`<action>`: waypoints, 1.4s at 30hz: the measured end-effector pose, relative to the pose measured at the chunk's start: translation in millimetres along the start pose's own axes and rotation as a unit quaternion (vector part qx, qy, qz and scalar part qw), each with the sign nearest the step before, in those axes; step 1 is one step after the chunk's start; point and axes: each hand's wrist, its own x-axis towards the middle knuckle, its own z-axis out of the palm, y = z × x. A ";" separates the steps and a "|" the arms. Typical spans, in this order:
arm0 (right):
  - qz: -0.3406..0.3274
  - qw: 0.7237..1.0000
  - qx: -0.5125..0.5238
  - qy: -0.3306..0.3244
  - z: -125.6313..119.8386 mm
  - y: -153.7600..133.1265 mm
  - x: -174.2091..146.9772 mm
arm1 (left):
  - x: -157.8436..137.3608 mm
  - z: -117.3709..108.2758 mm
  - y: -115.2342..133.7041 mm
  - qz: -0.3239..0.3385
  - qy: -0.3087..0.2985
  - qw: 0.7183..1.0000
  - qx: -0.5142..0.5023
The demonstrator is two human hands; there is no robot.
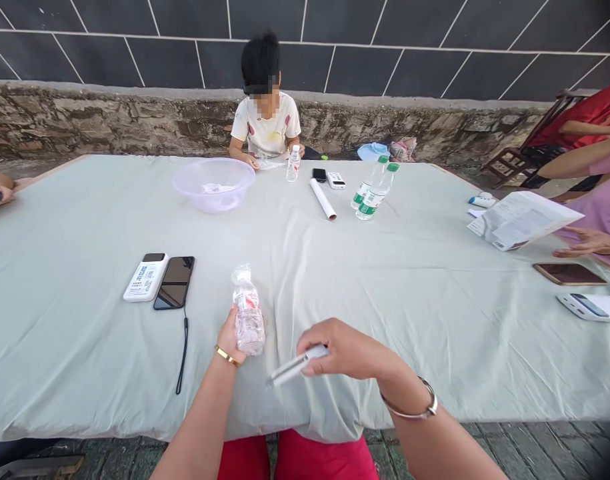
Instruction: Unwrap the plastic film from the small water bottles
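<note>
My left hand (pixel 231 337) is wrapped round a small plastic bottle (pixel 249 317) with a red and white label. Loose clear plastic film covers the bottle, bunching up around its cap, and the bottle leans slightly. To the right, my right hand (pixel 337 348) grips a slim white tool (pixel 295 367) with a grey slot along it; its far end is blurred and points left, toward the table's near edge. The tool and bottle are apart. Left of the bottle lie a black phone (pixel 175 283) with a wrist strap and a white power bank (pixel 145 277).
A pale green cloth (pixel 409 320) covers the table. Farther off are a translucent purple basin (pixel 215 193), a white roll (pixel 323 199) and two green-capped bottles (pixel 373 193). A person (pixel 267 120) sits opposite with another small bottle (pixel 293 165). At right, a person's hand is near a paper packet (pixel 525 220).
</note>
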 end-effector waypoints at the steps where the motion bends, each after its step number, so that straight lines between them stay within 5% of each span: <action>1: -0.011 0.998 0.036 -0.044 -0.5 4.1 -4.4 | -0.7 -0.6 1.3 -0.001 -0.001 1.000 -0.007; 3: 0.013 0.997 0.079 -0.007 -0.1 22.0 -1.8 | -3.1 -1.9 2.6 -0.006 -0.008 1.000 -0.021; 5: 0.087 0.977 0.062 0.183 2.9 49.6 12.5 | -5.9 -3.2 1.6 -0.018 -0.022 0.999 -0.027; 7: 0.179 0.914 -0.018 0.363 8.5 79.7 30.4 | -7.8 -4.5 -1.5 -0.024 -0.039 0.998 -0.030; 9: 0.243 0.862 -0.111 0.431 15.9 104.9 44.6 | -8.5 -5.3 -6.1 -0.022 -0.059 0.998 -0.025; 17: 0.286 0.822 -0.259 0.419 39.3 128.0 50.8 | -9.9 0.3 -23.1 0.012 -0.034 0.999 0.013; 30: 0.302 0.799 -0.266 0.446 49.7 113.2 49.3 | -6.6 3.9 -32.2 0.077 -0.004 0.996 0.047; 32: 0.252 0.807 -0.222 0.485 52.6 99.6 50.3 | -7.0 3.2 -33.3 0.082 -0.021 0.995 0.051; 34: 0.171 0.848 -0.116 0.489 61.0 81.2 55.4 | -8.1 2.6 -35.5 0.090 -0.041 0.994 0.049; 37: 0.072 0.921 0.143 0.354 81.7 52.8 69.5 | -11.1 2.4 -38.6 0.091 -0.058 0.993 0.042; 39: 0.042 0.916 0.281 0.284 95.3 38.6 79.4 | -13.8 3.1 -37.6 0.093 -0.057 0.992 0.067; 42: 0.022 0.878 0.367 0.306 105.7 26.4 88.8 | -18.1 5.6 -29.2 0.173 -0.005 0.969 0.179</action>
